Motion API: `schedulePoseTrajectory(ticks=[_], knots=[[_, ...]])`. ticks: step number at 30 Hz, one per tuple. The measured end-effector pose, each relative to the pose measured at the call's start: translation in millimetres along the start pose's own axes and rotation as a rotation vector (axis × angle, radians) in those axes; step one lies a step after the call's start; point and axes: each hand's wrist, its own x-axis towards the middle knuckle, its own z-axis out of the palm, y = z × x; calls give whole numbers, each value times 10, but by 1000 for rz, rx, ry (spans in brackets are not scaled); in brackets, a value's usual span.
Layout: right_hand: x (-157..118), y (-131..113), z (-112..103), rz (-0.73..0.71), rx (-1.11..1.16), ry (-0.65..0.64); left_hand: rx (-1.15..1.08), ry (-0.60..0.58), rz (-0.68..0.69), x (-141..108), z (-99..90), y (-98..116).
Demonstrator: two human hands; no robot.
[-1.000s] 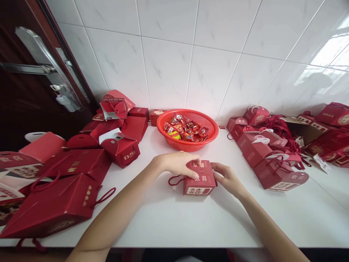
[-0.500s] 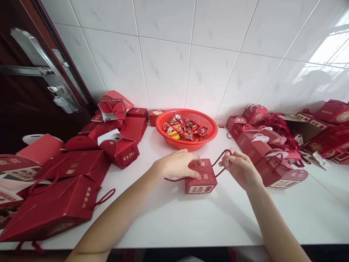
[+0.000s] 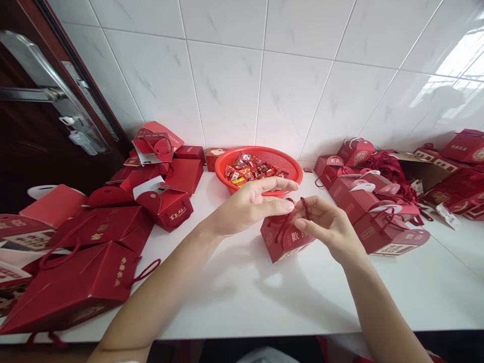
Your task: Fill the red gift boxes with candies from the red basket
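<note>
A small red gift box (image 3: 280, 239) with white characters stands on the white table, slightly tilted, its top partly hidden by my hands. Dark red cord handles rise from it. My right hand (image 3: 327, 222) pinches a loop of the cord handle (image 3: 304, 207) above the box's right side. My left hand (image 3: 253, 201) is over the box's left side, its thumb pressed at another loop of the cord and the index finger stretched out above. Its other fingers are partly hidden behind the thumb.
Behind the box sits a red plastic basket (image 3: 295, 169) of wrapped sweets (image 3: 242, 174). Red gift boxes (image 3: 109, 222) crowd the left side. On the right are more red boxes (image 3: 370, 201) and a heap of red cords (image 3: 385, 166). A tiled wall (image 3: 223, 91) closes off the back.
My left hand has lifted off the box's top and moved right to the cord. The box has turned and its top now stands up. My right hand has shifted slightly left, still holding the cord.
</note>
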Motion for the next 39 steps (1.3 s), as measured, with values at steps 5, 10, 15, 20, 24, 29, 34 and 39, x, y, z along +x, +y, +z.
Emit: schedulePoseTrajectory(ticks=[5,10,15,20,24,29,34,39], knots=[[-44,-9,148,-50,-146,215,-15,-50,93,10,124,-100],[-65,1,144,-108,-100,277,7,-117,204,2,228,-134],[-157,11,250,-101,60,195,23,-146,236,-36,306,-202],[-275,-15,69,-117,71,424,178,-156,303,-118,352,-155],[-358,-206,-617,-294,-27,824,344,-189,304,-160,364,-112],[-463,-498,-1657,-676,-190,1232,470,-262,209,-86,363,-211],[-576,-308,-2463,-524,-364,1243,387,-446,93,9,588,-494],[-502,282,-2738,-210,-310,1131,361,-696,36,27,970,-749]])
